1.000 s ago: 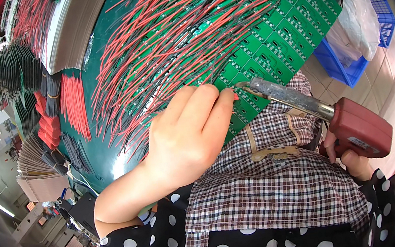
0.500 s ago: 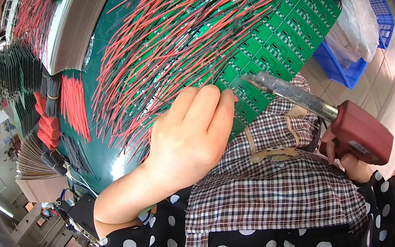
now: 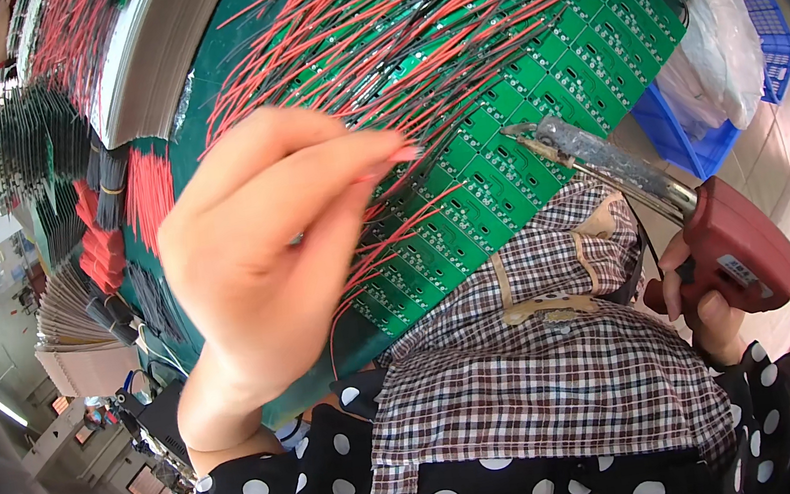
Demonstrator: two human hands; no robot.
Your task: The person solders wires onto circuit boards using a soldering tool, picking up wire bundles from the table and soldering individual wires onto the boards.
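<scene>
My left hand is raised over the left part of a green circuit board panel, thumb and fingers pinched together. A small reddish bit shows at its blurred fingertips; whether this is a wire end I cannot make out. Red and black wires lie in slanting rows across the panel, partly hidden by that hand. At the right, my right hand grips the dark red handle of a soldering gun. Its narrow tip points left, over the panel's lower right part.
Bundled red wires and black wires lie left of the panel. Behind them stand a pale stack of sheets and a row of dark boards. Blue crates with clear plastic bags are at the right.
My left hand has moved left and up from the panel's lower edge, uncovering red wires and board there. The soldering gun has shifted slightly, and its tip shows more clearly.
</scene>
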